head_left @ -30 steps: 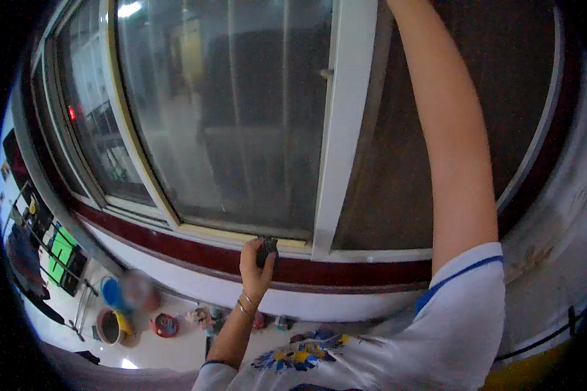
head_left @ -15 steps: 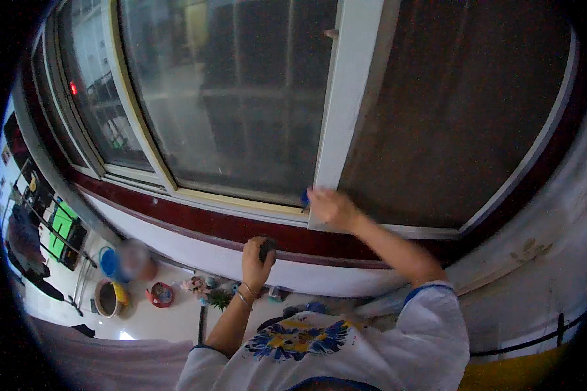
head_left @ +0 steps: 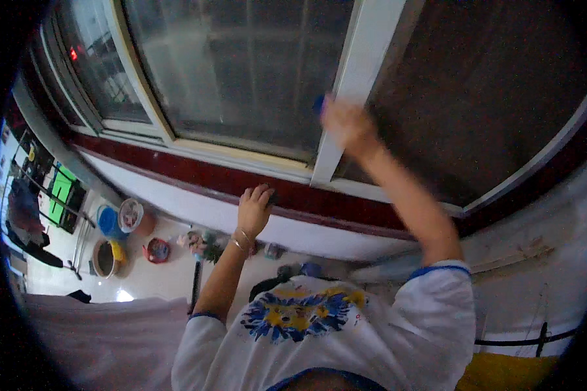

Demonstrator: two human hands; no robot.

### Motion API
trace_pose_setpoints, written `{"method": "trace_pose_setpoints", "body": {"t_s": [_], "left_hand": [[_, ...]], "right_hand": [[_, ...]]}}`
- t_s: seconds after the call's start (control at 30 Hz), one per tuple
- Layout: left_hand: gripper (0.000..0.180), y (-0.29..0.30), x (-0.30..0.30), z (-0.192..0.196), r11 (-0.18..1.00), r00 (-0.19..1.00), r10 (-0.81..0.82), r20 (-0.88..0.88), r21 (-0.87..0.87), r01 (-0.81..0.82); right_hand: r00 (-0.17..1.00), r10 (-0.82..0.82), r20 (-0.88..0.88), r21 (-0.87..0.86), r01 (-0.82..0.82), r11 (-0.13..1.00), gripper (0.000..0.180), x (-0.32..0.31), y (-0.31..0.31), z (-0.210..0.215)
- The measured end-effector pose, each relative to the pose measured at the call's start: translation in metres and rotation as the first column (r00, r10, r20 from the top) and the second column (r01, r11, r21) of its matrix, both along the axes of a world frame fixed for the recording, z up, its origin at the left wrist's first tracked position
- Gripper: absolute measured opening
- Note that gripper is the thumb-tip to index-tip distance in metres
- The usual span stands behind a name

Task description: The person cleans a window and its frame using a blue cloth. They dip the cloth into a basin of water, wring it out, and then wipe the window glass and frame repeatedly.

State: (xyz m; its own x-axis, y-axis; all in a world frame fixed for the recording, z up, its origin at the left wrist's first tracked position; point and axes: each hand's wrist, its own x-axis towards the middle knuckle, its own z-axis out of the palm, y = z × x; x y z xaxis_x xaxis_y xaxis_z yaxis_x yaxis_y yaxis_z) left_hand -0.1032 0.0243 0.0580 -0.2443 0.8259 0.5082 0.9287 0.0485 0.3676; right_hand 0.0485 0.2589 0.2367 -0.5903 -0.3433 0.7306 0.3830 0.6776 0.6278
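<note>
Wiping white painted window frame post (head_left: pixel 355 91): right hand (head_left: pixel 346 124), blurred, closes on small blue cloth-like thing (head_left: pixel 318 103), pressed at post middle. Left hand (head_left: pixel 254 210) grips small dark object (head_left: pixel 272 197) on dark red sill (head_left: pixel 254 186). Progress hard to judge; lower post seems left.

We count two hands (head_left: pixel 254 210) at one white window frame (head_left: pixel 355 78), and two buckets (head_left: pixel 107 221) below.

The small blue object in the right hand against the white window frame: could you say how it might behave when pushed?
The small blue object is mostly hidden by the blurred right hand, so stiffness is unclear. It looks light. It probably slides easily along the smooth white window frame.
</note>
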Motion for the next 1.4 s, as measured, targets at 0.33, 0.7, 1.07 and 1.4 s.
{"method": "trace_pose_setpoints", "body": {"t_s": [0.33, 0.7, 1.07, 1.4], "left_hand": [[0.035, 0.033, -0.030, -0.038, 0.996, 0.962, -0.024, -0.272, -0.092, -0.001], [0.053, 0.036, 0.008, -0.007, 0.992, 0.992, -0.037, -0.121, 0.114, 0.051], [0.072, 0.125, 0.038, 0.128, 0.857, 0.958, -0.230, -0.171, 0.432, 0.283], [0.082, 0.172, 0.056, 0.189, 0.730, 0.940, -0.252, -0.231, 0.592, 0.341]], "right_hand": [[0.977, 0.097, -0.189, 0.108, -0.078, 0.991, 0.017, 0.007, 0.002, 0.225], [0.930, 0.070, 0.362, 0.040, -0.091, 0.995, 0.018, 0.033, -0.009, 0.018], [0.983, 0.051, -0.178, 0.235, -0.007, 0.972, 0.026, -0.001, 0.016, 0.332], [0.892, 0.155, -0.425, 0.178, -0.085, 0.980, 0.023, -0.020, 0.025, 0.540]]}}
